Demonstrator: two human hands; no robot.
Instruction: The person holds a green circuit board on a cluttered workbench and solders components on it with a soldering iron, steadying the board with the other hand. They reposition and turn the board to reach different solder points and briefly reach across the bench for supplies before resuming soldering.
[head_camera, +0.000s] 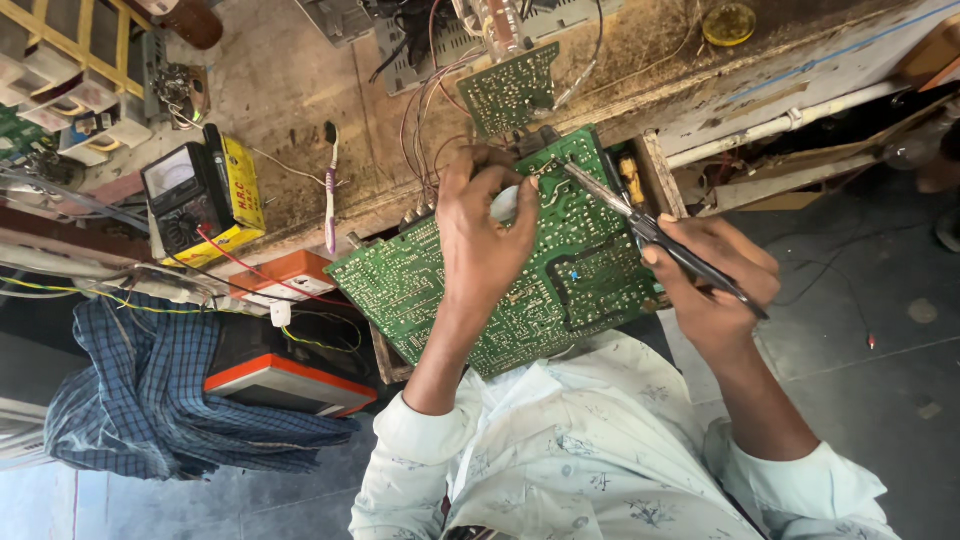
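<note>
right hand (712, 275) grips soldering iron (640, 225); left hand (485, 235) steadies circuit board (580, 270).

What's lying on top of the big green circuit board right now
The left hand rests on the big green circuit board, and a soldering iron held by the right hand touches its far edge. The board beneath the palm is hidden.

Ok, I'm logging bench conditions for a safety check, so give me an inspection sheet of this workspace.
Surface: worn, stained wooden bench.
Job's things: large green circuit board, tilted off the bench edge; soldering iron, tip at the board's upper edge.
Clutter: yellow analog multimeter, toothbrush, smaller green board, small yellow dish, orange-topped box, checked cloth.
Grippers: left hand lies on the board; right hand grips the iron.
Cables: loose wire bundle runs between boards.
Surroundings: grey floor.
</note>
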